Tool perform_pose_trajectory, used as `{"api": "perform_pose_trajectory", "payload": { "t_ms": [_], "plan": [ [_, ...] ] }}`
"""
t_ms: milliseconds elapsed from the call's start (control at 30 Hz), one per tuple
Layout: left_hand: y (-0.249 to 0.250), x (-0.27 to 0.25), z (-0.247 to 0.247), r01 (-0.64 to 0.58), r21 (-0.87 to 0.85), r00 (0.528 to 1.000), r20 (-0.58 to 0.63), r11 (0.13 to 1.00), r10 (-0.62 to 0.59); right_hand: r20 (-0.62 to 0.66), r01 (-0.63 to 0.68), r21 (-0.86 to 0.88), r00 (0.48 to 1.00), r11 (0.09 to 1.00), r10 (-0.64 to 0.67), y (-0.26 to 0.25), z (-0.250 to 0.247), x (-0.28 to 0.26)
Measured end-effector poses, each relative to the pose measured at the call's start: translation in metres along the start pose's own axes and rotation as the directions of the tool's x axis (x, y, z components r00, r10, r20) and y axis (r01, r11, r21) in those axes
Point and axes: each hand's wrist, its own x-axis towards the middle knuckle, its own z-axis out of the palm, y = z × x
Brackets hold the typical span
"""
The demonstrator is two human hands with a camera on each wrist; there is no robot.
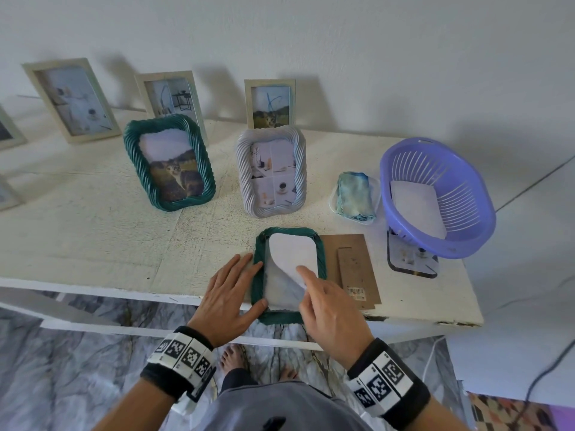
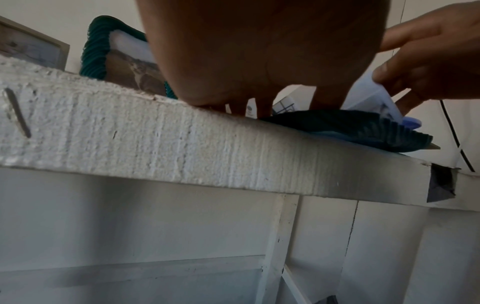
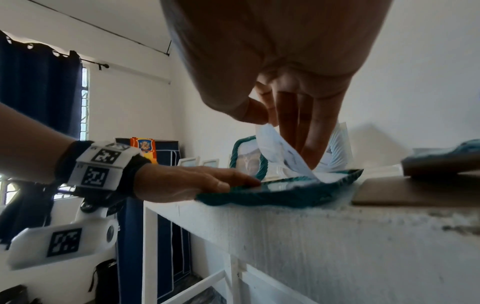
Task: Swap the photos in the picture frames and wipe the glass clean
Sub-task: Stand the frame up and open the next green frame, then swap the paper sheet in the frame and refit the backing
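Note:
A teal rope-edged frame (image 1: pixel 258 275) lies face down at the table's front edge, its back removed. Inside it a photo (image 1: pixel 292 253) lies white side up, its near corner curled upward. My right hand (image 1: pixel 306 286) pinches that corner between thumb and fingers; the right wrist view shows the photo (image 3: pixel 278 152) bent up off the frame (image 3: pixel 280 195). My left hand (image 1: pixel 231 289) lies flat with straight fingers on the frame's left edge, holding it down. The brown backing board (image 1: pixel 354 265) lies just right of the frame. A folded blue-green cloth (image 1: pixel 354 194) rests on a clear tray.
A second teal frame (image 1: pixel 169 163) with a cat photo and a grey rope-edged frame (image 1: pixel 270 172) stand behind. Several pale wooden frames (image 1: pixel 71 98) lean on the wall. A purple basket (image 1: pixel 435 197) holding paper sits at the right, over a clear stand (image 1: pixel 410 262).

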Motion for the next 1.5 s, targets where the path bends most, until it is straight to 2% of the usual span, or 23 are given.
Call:
{"api": "perform_pose_trajectory", "payload": {
  "t_ms": [167, 300, 433, 600, 700, 767, 900, 1000, 1100, 1233, 1333, 1500],
  "plan": [
    [-0.001, 0.001, 0.001, 0.01, -0.001, 1.0, 0.005, 1.0, -0.01, -0.183, -0.124, 0.126, 0.972, 0.984, 0.145, 0.011, -0.026, -0.005],
    [-0.002, 0.001, 0.001, 0.017, -0.013, 1.0, 0.025, 1.0, -0.016, -0.378, -0.165, 0.186, 0.898, 0.969, 0.226, 0.036, -0.039, -0.011],
    [-0.003, 0.001, 0.0, 0.022, -0.013, 0.999, 0.044, 1.0, -0.021, -0.416, -0.214, 0.23, 0.861, 0.949, 0.294, 0.065, -0.04, -0.027],
    [-0.004, 0.001, -0.006, 0.014, -0.036, 0.998, 0.054, 0.999, -0.012, -0.315, -0.321, 0.422, 0.825, 0.848, 0.469, 0.096, -0.037, -0.056],
    [-0.002, 0.004, -0.017, 0.032, -0.072, 0.998, 0.061, 0.997, -0.028, -0.26, -0.398, 0.362, 0.826, 0.843, 0.501, 0.111, -0.044, -0.074],
    [0.004, 0.015, -0.027, 0.036, -0.09, 0.999, 0.042, 0.995, -0.033, -0.266, -0.408, 0.284, 0.836, 0.868, 0.48, 0.123, -0.048, -0.086],
    [0.042, 0.06, -0.043, -0.12, -0.106, 0.992, -0.037, 0.987, 0.117, -0.27, -0.374, 0.001, 0.893, 0.928, 0.36, 0.145, -0.051, -0.106],
    [0.091, 0.107, -0.042, -0.239, -0.099, 0.971, -0.028, 0.966, 0.237, -0.275, -0.365, -0.117, 0.906, 0.924, 0.323, 0.151, -0.058, -0.11],
    [0.148, 0.154, -0.034, -0.323, -0.035, 0.944, 0.064, 0.946, 0.325, -0.194, -0.357, -0.127, 0.924, 0.926, 0.33, 0.156, -0.062, -0.109],
    [0.197, 0.199, -0.016, -0.32, 0.127, 0.934, 0.209, 0.939, 0.29, -0.059, -0.37, -0.137, 0.929, 0.919, 0.365, 0.158, -0.069, -0.106],
    [0.208, 0.213, -0.006, -0.308, 0.176, 0.938, 0.222, 0.935, 0.267, 0.043, -0.383, -0.144, 0.919, 0.912, 0.393, 0.159, -0.078, -0.1],
    [0.206, 0.221, -0.006, -0.316, 0.078, 0.939, 0.171, 0.946, 0.3, 0.059, -0.379, -0.134, 0.919, 0.916, 0.389, 0.167, -0.085, -0.092]
  ]
}}
